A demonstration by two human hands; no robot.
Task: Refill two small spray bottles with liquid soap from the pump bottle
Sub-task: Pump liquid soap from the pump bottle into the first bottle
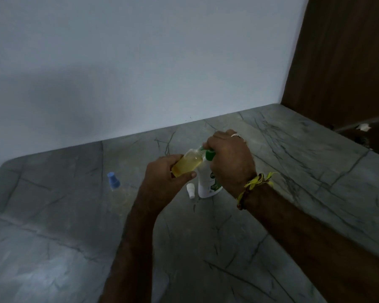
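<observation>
Spray bottle (187, 164), near full of yellow soap, gripped tilted by left hand (162, 178) at pump bottle (208, 182) nozzle on table (293, 193). Right hand (230, 158) clenched over pump. Could overflow or miss neck, lol. White cap (191, 190) beside base, easy to knock over.

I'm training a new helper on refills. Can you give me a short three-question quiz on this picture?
1. True or false: the left hand holds the small bottle tilted against the pump bottle.
2. Where is the right hand? A) flat on the counter B) on the pump top C) holding the blue cap
3. What colour is the cap standing alone at the left of the counter?

Key: 1 true; 2 B; 3 blue.
</observation>
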